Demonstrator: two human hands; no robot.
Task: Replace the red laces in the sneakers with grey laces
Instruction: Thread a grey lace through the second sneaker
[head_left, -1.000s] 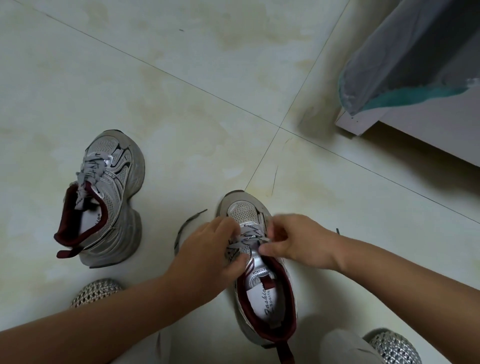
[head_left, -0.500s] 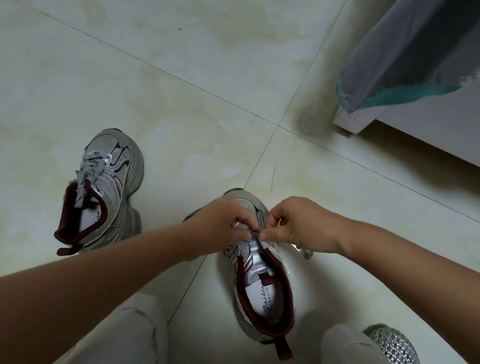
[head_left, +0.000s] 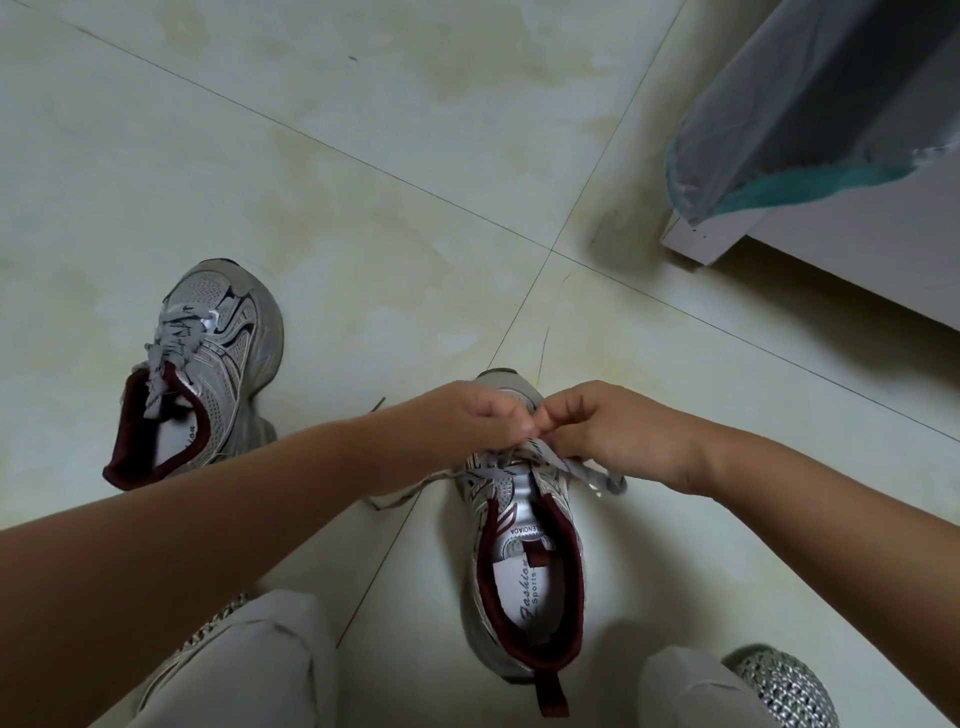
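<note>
The person crouches over a silver-grey mesh sneaker with a dark maroon lining (head_left: 524, 571) that stands upright on the pale green tiled floor (head_left: 363, 156), toe pointing away, between the two knees in light grey trousers (head_left: 270, 654). Both hands meet just above its laced part. The left hand (head_left: 475, 413) has its fingers curled under and seems to pinch the grey patterned lace (head_left: 498, 470) at the top eyelets; the right hand (head_left: 618, 434) is likewise curled, thumb and forefinger pinching close against the left fingertips, so the exact grip between them is hard to make out. A loop of that lace sticks out to the right beneath the right wrist, and a loose end trails onto the floor to the left under the left forearm.

The second matching grey sneaker (head_left: 208, 364) stands well apart on the left, leaning slightly onto its side, already threaded with a grey lace whose ends drop into its maroon opening.

A silvery woven shoe (head_left: 784, 686) on the person's foot shows at the lower right. At the upper right a white board-like furniture edge (head_left: 831, 249) carries a draped grey cloth with a teal hem (head_left: 810, 119)
</note>
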